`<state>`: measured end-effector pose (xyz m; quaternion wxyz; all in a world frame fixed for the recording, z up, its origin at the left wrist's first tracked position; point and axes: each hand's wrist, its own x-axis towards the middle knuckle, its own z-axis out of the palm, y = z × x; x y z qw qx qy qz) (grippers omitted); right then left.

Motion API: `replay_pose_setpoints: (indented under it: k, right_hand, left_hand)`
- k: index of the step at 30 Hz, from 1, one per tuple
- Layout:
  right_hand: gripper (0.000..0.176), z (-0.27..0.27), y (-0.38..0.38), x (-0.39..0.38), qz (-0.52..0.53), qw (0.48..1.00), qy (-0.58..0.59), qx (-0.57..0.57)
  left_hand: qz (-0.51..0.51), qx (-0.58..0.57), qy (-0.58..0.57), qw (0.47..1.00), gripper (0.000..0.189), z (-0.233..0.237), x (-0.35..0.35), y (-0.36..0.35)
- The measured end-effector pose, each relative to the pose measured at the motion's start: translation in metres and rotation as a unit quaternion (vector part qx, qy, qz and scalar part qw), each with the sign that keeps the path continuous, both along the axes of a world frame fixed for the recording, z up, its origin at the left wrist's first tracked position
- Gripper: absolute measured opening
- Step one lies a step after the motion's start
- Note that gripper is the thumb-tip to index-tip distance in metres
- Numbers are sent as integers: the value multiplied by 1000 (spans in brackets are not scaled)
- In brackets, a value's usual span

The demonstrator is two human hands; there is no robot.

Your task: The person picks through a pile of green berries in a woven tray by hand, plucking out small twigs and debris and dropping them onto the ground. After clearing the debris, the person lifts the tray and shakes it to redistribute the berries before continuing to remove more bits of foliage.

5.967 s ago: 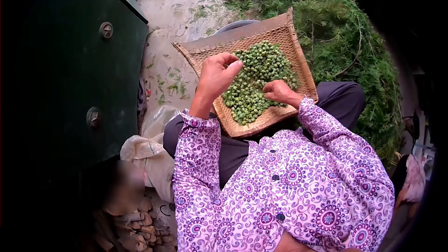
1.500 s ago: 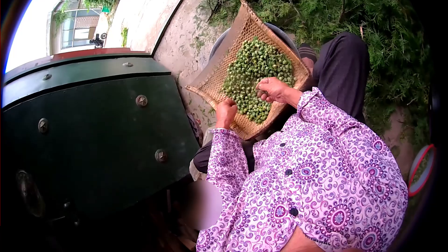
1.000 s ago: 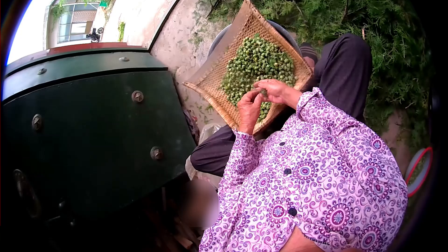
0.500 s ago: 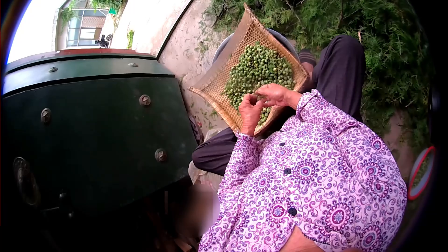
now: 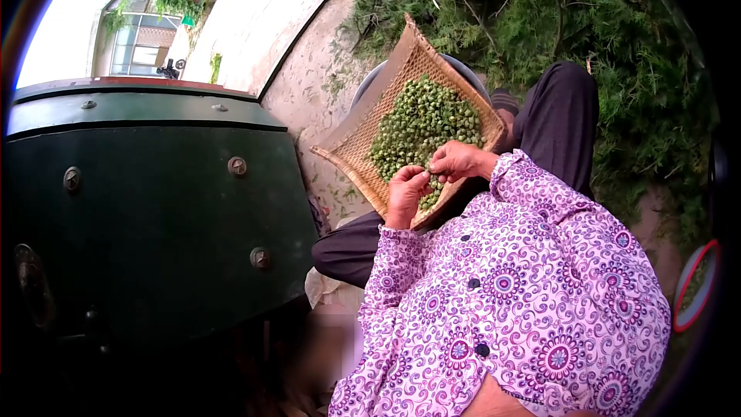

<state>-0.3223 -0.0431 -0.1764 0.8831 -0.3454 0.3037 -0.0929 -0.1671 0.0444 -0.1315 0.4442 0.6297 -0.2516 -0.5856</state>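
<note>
A woven shallow basket [image 5: 351, 143] lies tilted across my lap, holding a heap of small round green cones [image 5: 421, 120]. Over its near part, my left hand [image 5: 405, 194] has thumb and fingers pinched together. My right hand [image 5: 457, 161] is closed in a pinch too, its fingertips almost meeting those of the left. Whatever sits between the fingertips is too small and hidden to make out. Loose cones lie just below the hands, near the basket's front edge.
Beneath the basket shows the rim of a metal basin [image 5: 363, 86]. Cut green branches [image 5: 610, 100] pile up at the right. A large dark green panel with star-shaped studs [image 5: 154, 224] stands on the left. A red-rimmed round object [image 5: 696, 286] is at the far right.
Both hands have shifted slightly down toward me, and the left has moved a little left. The wrists have turned so the fingertips now meet lower over the cones.
</note>
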Motion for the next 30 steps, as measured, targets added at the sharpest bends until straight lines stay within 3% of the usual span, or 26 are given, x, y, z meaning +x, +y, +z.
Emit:
replay_pose_setpoints:
  k: [1,3,5,6,7,9,10,11,12,13,14,15,17,19,20,21,23,27,29,30]
  right_hand:
    - [9,1,0,-1,17,1000,-18,2]
    - [8,2,-3,-4,37,999,-33,1]
    - [8,3,-14,-7,-52,988,-87,117]
    - [5,12,-24,-15,-78,986,-104,107]
    - [5,31,-35,-22,-126,989,-55,47]
    - [6,46,-62,-41,-209,971,-7,-118]
    - [7,58,-74,-55,-264,944,37,-193]
    - [11,63,-85,-68,-323,905,55,-270]
    - [22,57,-102,-83,-336,848,155,-380]
    - [35,43,-114,-99,-343,638,305,-619]
    - [45,32,-122,-113,-256,563,427,-659]
    - [49,58,-106,-111,-202,522,563,-608]
    - [49,38,-110,-115,-234,519,518,-638]
    - [41,34,-107,-102,-206,597,383,-674]
    - [37,26,-100,-87,-215,588,327,-708]
    - [33,33,-89,-74,-156,632,306,-695]
    - [29,21,-72,-48,-111,636,239,-725]
    - [26,1,-64,-16,6,667,306,-679]
    - [22,-7,-67,-7,47,657,350,-666]
    - [25,3,-65,-2,75,641,370,-668]
  left_hand:
    - [26,12,73,997,11,1,3,1]
    - [29,27,72,997,10,5,9,3]
    - [-19,43,-15,999,10,4,15,4]
    - [-30,51,-47,997,12,-3,21,5]
    - [-28,47,-42,998,12,-10,29,4]
    - [-163,28,-287,943,21,-22,42,5]
    - [-179,-7,-343,922,32,-13,44,4]
    - [-172,-23,-347,922,34,-12,53,0]
    - [-155,-43,-355,921,35,0,56,-5]
    - [-137,-64,-363,919,35,15,60,-10]
    - [-130,-75,-372,916,36,21,70,-16]
    - [-123,-88,-379,913,36,27,81,-21]
    - [-94,-100,-379,915,36,51,89,-29]
    - [-80,-128,-375,915,36,66,99,-36]
    - [-69,-134,-357,922,36,73,101,-40]
    - [-59,-139,-339,929,35,77,102,-43]
    - [-38,-170,-308,935,34,73,109,-49]
    - [34,-186,-165,968,27,83,106,-47]
    - [39,-121,-138,982,26,80,111,-41]
    - [37,-148,-131,980,26,79,110,-41]
